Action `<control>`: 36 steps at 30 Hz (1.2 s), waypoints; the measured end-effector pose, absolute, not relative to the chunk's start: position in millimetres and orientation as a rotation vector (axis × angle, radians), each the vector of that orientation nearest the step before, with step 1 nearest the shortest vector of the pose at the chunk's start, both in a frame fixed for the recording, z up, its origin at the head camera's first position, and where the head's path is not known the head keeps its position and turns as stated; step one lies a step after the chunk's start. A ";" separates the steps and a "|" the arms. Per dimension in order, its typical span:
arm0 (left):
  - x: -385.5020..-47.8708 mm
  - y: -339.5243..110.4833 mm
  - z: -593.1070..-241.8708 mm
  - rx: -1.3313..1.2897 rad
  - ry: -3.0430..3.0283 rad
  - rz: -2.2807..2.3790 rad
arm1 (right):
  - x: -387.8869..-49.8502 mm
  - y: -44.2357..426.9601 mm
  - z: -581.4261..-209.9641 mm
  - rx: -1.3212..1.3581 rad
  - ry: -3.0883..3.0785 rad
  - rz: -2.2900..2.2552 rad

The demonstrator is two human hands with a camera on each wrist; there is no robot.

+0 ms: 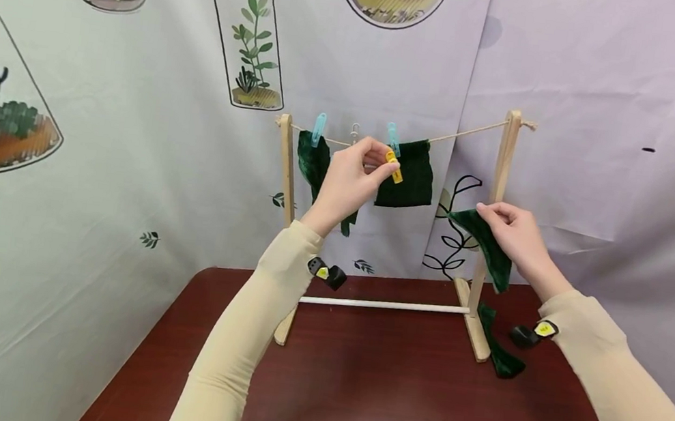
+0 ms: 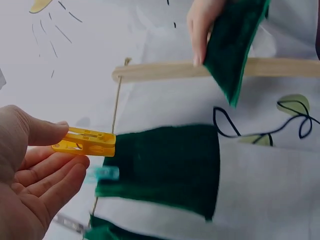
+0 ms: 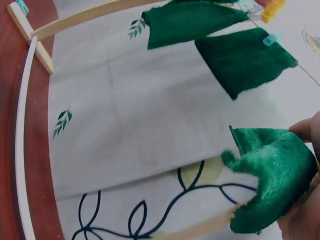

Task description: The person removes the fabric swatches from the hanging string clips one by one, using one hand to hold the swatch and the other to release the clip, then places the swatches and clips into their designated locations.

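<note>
My left hand [image 1: 353,178] pinches a yellow clothespin [image 2: 87,141] between thumb and fingers, in front of the line. Just behind it a dark green cloth [image 1: 407,177] hangs from the line under a blue clothespin [image 1: 392,137]. Another green cloth [image 1: 313,160] hangs at the left under a second blue clothespin [image 1: 318,129], partly hidden by my left hand. By the right post, my right hand [image 1: 517,235] holds a green velvety cloth [image 3: 280,175] by its edge; the cloth droops below the fingers.
The wooden drying rack has a left post [image 1: 286,157], a right post [image 1: 505,166], a string [image 1: 469,133] and a white bottom bar [image 1: 383,305]. Another green cloth [image 1: 503,355] lies beside its right foot on the dark red table [image 1: 392,395]. A printed curtain [image 1: 154,136] hangs behind.
</note>
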State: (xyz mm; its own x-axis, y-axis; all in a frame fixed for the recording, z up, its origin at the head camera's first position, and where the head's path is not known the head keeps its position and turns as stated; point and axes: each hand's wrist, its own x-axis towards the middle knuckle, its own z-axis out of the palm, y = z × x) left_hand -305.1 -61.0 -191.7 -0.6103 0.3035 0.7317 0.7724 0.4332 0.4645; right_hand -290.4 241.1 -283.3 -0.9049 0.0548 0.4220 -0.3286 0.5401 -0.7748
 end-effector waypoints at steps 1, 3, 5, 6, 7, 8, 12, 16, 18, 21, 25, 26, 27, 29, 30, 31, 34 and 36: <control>-305.5 -65.1 -193.7 -0.890 -2.140 -1.103 | -289.2 243.9 -285.0 0.214 -2.384 1.316; -305.8 -73.4 -197.4 -0.867 -2.155 -1.111 | -287.0 250.0 -288.4 0.190 -2.390 1.299; -305.9 -82.6 -200.8 -0.841 -2.176 -1.113 | -283.9 256.8 -291.4 0.170 -2.410 1.278; -305.9 -87.6 -202.7 -0.831 -2.184 -1.115 | -282.6 260.8 -293.0 0.162 -2.422 1.270; -305.8 -92.6 -204.4 -0.821 -2.191 -1.114 | -281.2 264.8 -294.7 0.153 -2.434 1.261; -305.3 -97.6 -206.1 -0.805 -2.200 -1.112 | -279.6 268.7 -296.2 0.142 -2.446 1.248; -306.1 -117.8 -212.1 -0.752 -2.210 -1.116 | -272.9 284.4 -303.9 0.085 -2.481 1.179; -307.2 -139.3 -216.1 -0.699 -2.206 -1.113 | -266.6 298.9 -313.2 0.028 -2.525 1.134; -306.7 -151.4 -217.4 -0.662 -2.209 -1.103 | -263.8 305.5 -317.2 0.000 -2.549 1.118; -305.0 -171.1 -218.9 -0.600 -2.214 -1.084 | -260.5 314.8 -321.1 -0.036 -2.561 1.118; -303.5 -194.6 -223.5 -0.522 -2.238 -1.041 | -254.8 331.3 -327.1 -0.086 -2.561 1.092; -303.2 -200.5 -225.4 -0.505 -2.248 -1.025 | -253.5 335.2 -329.1 -0.101 -2.562 1.080; -302.6 -206.2 -227.7 -0.489 -2.261 -1.010 | -252.1 339.0 -331.2 -0.114 -2.564 1.067; -301.2 -217.5 -233.1 -0.460 -2.292 -0.982 | -249.5 346.5 -336.1 -0.130 -2.573 1.040; -300.5 -222.9 -236.1 -0.449 -2.306 -0.969 | -248.1 349.5 -338.6 -0.140 -2.577 1.036; -299.8 -228.1 -239.4 -0.440 -2.322 -0.958 | -246.8 352.3 -341.2 -0.149 -2.580 1.034; -297.8 -241.8 -250.7 -0.416 -2.377 -0.930 | -242.6 359.4 -348.7 -0.156 -2.586 1.037; -297.0 -249.8 -259.1 -0.400 -2.418 -0.916 | -240.0 363.3 -353.7 -0.162 -2.593 1.028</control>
